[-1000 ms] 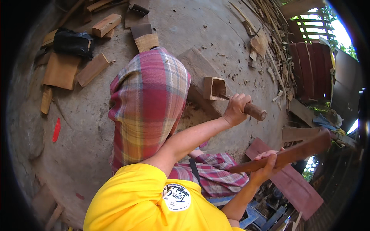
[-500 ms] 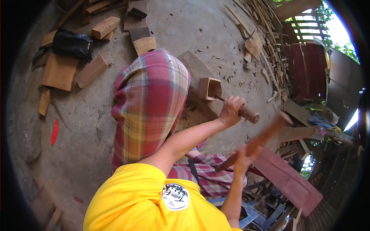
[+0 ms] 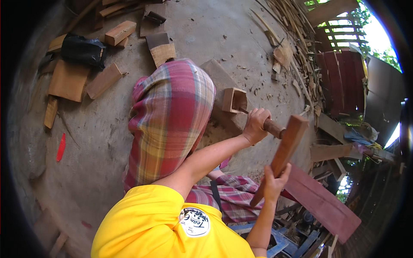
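Note:
My left hand (image 3: 257, 127) is closed on the round wooden handle (image 3: 274, 128) of a chisel (image 3: 244, 111), whose blade reaches into the hollow of a small square wooden box (image 3: 234, 101). The box rests on a grey-brown wooden block (image 3: 218, 77). My right hand (image 3: 274, 182) grips a long reddish-brown wooden bar (image 3: 284, 149), its upper part against or very near the handle's end. My raised leg, under red plaid cloth (image 3: 170, 107), is beside the box.
Offcuts (image 3: 104, 81) and a black bundle (image 3: 81, 50) lie on the concrete floor at upper left. Piled strips and shavings (image 3: 284, 53) line the upper right. A red-brown plank (image 3: 318, 200) and blue metal parts (image 3: 288, 243) are at lower right; a red object (image 3: 61, 146) lies at left.
The wooden bar has swung from low on the right up and leftward to the chisel handle, turning steeper. My left hand and the chisel have shifted slightly left.

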Demonstrator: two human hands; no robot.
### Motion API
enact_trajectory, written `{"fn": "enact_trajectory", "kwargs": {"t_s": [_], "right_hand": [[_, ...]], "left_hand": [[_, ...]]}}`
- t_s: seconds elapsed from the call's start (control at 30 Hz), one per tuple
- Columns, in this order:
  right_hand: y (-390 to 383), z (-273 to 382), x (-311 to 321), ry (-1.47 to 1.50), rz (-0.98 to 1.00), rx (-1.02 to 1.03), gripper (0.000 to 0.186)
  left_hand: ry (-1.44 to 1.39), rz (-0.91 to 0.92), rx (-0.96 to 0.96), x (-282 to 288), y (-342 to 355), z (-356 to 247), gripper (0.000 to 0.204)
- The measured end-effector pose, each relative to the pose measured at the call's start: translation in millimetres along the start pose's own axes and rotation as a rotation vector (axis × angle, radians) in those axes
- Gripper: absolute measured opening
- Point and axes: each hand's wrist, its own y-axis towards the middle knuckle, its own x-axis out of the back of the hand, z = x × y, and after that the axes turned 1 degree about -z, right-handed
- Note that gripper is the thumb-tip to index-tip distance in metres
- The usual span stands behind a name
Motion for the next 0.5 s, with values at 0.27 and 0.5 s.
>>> {"fn": "enact_trajectory", "kwargs": {"t_s": [0.27,0.5], "right_hand": [[8,-12,-3,0.187,0.035,-0.061,0.061],[18,14,21,0.4,-0.027,0.273,0.05]], "left_hand": [[0.005,-0.039,-0.049,1,3,-1,0.02],[0.041,0.009,-0.019,3,-1,0,0.021]]}}
